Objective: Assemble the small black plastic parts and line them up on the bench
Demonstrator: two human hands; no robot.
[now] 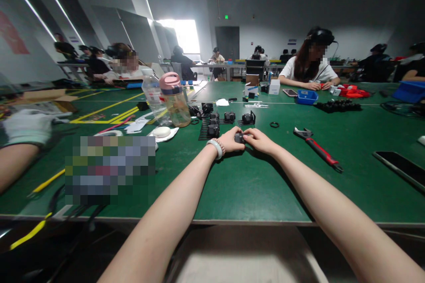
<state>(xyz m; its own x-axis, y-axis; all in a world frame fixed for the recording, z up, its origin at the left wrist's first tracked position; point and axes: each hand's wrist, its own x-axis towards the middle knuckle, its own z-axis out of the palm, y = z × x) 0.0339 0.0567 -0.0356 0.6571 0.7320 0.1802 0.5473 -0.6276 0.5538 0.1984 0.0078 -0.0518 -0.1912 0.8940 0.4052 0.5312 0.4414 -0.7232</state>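
Note:
Between my two hands is a small dark boxy part, low over the green table. My left hand, with a pale bangle and a beaded band at the wrist, closes its fingers around the part's left side. My right hand pinches at its right side with thumb and fingers. Just beyond my hands lie similar black parts: one with a bracket, another, and a stack on a slotted black piece. The fingers cover much of the held part, so its kind is unclear.
An adjustable wrench with red-black handle and a phone lie right. A black ring is beyond my right hand. A pink-lidded bottle stands left. A co-worker's gloved hand is far left; another person sits opposite.

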